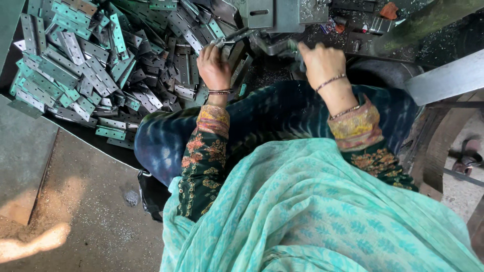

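The rough grey-brown concrete floor [96,201] fills the near left of the scene, dusty and sprinkled with fine metal shavings, and a patch of warm sunlight [30,242] lies on it at the near left corner. A flat grey-green metal sheet [22,146] lies on the left beside it. On the far right stands a dark metal machine table [353,30], covered with small shiny chips. A pale grey metal bar [446,75] crosses the right side, and under it a brown wooden frame [433,151] is seen.
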